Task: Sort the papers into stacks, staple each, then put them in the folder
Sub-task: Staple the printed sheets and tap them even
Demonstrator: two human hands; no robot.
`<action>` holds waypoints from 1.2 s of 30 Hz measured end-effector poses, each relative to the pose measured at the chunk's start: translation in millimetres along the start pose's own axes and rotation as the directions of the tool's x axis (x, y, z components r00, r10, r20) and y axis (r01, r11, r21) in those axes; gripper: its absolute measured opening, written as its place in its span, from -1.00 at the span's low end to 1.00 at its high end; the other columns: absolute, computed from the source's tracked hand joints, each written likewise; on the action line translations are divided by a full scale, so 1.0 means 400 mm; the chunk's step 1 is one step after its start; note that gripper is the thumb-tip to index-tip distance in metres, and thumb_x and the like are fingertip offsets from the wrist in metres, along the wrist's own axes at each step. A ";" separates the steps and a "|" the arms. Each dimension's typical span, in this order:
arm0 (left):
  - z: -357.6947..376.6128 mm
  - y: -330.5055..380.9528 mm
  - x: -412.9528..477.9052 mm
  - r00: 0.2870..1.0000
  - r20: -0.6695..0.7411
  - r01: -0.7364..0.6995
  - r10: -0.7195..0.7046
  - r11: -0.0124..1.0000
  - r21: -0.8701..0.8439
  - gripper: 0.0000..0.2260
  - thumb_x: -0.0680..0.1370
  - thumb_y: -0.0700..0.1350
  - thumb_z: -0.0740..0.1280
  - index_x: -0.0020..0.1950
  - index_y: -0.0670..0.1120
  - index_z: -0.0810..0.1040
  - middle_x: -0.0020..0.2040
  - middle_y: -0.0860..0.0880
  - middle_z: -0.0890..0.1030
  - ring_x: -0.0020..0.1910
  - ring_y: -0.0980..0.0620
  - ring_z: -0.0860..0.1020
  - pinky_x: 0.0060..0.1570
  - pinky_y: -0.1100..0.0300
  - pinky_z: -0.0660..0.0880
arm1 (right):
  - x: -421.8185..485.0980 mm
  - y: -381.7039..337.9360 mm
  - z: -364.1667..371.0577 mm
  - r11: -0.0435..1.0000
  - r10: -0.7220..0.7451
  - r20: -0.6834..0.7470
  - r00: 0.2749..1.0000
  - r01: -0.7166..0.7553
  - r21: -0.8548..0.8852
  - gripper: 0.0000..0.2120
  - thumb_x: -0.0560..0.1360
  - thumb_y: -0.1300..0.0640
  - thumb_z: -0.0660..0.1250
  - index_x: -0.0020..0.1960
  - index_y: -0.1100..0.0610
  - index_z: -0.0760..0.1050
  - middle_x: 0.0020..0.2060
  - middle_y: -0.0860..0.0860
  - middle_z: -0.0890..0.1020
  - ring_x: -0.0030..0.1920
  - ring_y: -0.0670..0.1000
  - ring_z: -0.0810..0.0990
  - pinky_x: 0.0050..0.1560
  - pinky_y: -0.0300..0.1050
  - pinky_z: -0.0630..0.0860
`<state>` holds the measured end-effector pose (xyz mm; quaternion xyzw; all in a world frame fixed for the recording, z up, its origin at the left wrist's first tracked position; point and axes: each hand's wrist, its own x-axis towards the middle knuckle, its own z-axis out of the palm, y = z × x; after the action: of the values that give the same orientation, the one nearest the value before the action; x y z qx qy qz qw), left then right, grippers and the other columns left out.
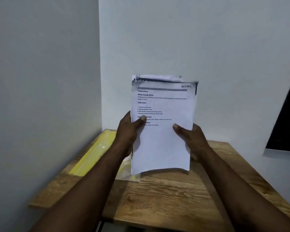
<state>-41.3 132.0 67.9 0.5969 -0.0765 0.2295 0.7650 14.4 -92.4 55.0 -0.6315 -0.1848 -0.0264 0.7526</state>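
Head view: the papers point(162, 131) are pinched by the left hand point(126, 133) and right hand point(192, 138) (thumbs in front), and misaligned sheets could be spilled by any slackening.

Plain room corner, office-like: bare white walls point(174, 39), wooden table point(166, 206), yellow folder point(97, 148).

"TASK GOAL" heading on papers point(162, 141)

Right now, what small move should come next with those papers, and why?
Probably tap the printed papers down on the wooden table to square them: the left hand and right hand hold them upright above it, and their top edges sit unevenly.
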 end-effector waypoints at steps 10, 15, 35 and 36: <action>0.085 -0.084 0.036 0.988 0.097 0.113 -0.124 0.988 0.108 -0.75 0.59 0.02 0.49 0.20 -0.06 0.70 0.08 -0.05 0.77 0.04 -0.08 0.74 -0.09 0.09 0.64 | -0.009 -0.003 -0.167 0.998 -0.051 -0.036 0.998 0.050 -0.027 -0.47 0.44 0.02 0.53 0.35 0.19 0.58 0.20 0.14 0.73 0.22 0.25 0.70 0.23 0.21 0.62; 0.093 -0.153 0.018 0.975 0.118 0.173 -0.188 0.976 0.131 -0.72 0.56 0.04 0.52 0.20 -0.08 0.73 0.08 -0.08 0.78 0.06 -0.13 0.75 0.15 -0.10 0.67 | -0.029 0.038 -0.173 0.997 -0.038 -0.087 0.996 0.031 -0.077 -0.58 0.42 0.05 0.55 0.24 0.17 0.64 0.08 0.09 0.77 0.09 0.18 0.76 0.12 0.15 0.68; 0.085 -0.200 0.016 0.969 0.060 0.232 -0.241 0.965 0.124 -0.75 0.59 -0.01 0.49 0.16 -0.14 0.73 0.05 -0.14 0.78 0.04 -0.19 0.75 0.23 -0.21 0.63 | -0.016 0.075 -0.158 0.998 0.041 -0.112 0.993 -0.045 -0.036 -0.74 0.58 0.18 0.46 0.27 0.16 0.63 0.11 0.11 0.76 0.13 0.20 0.75 0.20 0.20 0.65; 0.088 -0.191 0.024 0.964 0.084 0.246 -0.254 0.964 0.097 -0.73 0.60 -0.02 0.49 0.20 -0.16 0.72 0.08 -0.15 0.77 0.08 -0.20 0.75 0.24 -0.20 0.62 | -0.010 0.066 -0.160 0.998 0.043 -0.087 0.995 -0.046 -0.032 -0.72 0.59 0.18 0.44 0.29 0.15 0.62 0.13 0.11 0.76 0.15 0.20 0.74 0.19 0.18 0.65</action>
<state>6.5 87.3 14.1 0.6442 -0.0270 0.1054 0.7571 33.3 -149.4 20.3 -0.6464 -0.1376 -0.0401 0.7494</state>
